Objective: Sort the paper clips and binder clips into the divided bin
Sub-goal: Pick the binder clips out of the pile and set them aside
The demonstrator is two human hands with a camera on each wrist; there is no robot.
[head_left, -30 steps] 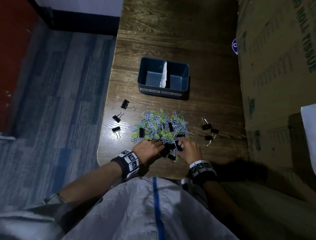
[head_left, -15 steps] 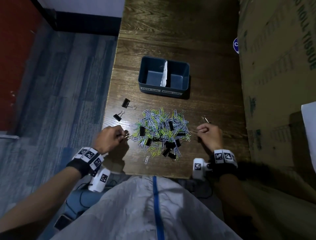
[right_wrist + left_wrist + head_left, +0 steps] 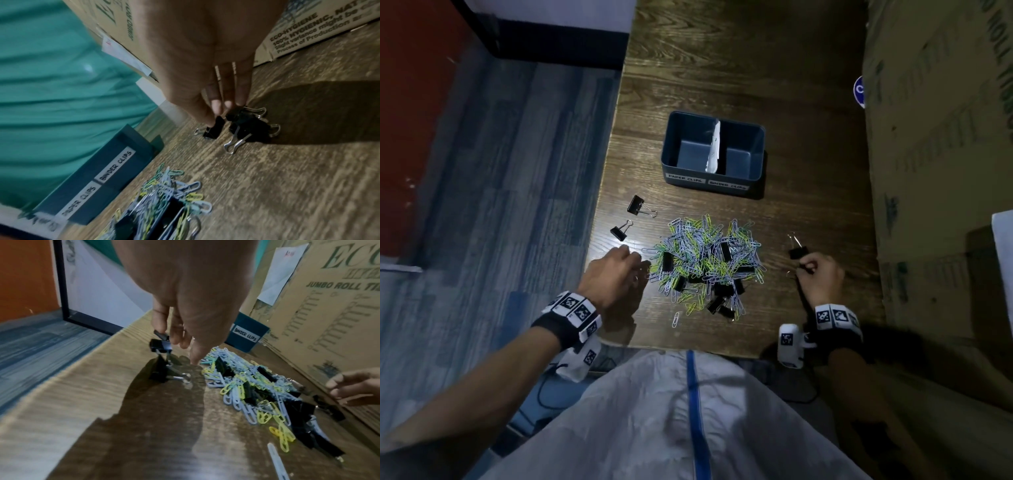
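A mixed pile (image 3: 705, 260) of blue and yellow-green paper clips and black binder clips lies mid-table. Behind it stands the blue divided bin (image 3: 714, 178), labelled PAPER CLIPS left and BINDER CLIPS right; nothing shows in either side. My left hand (image 3: 635, 263) hovers at the pile's left edge, fingers hanging down. Under it a binder clip (image 3: 162, 373) lies free on the table. My right hand (image 3: 218, 113), right of the pile, pinches a small binder clip (image 3: 213, 128) with thumb and fingertips. More binder clips (image 3: 246, 125) touch its other fingers. One binder clip (image 3: 798, 251) shows beyond it.
Two loose binder clips (image 3: 637, 205) (image 3: 619, 233) lie left of the pile near the table's left edge (image 3: 599, 246). A single paper clip (image 3: 676, 320) lies near the front edge. Large cardboard boxes (image 3: 941, 171) wall off the right side.
Both hands left the pile's near edge and spread apart, the left to the binder clip at the left, the right to the binder clips at the right. Little has moved in the last half second.
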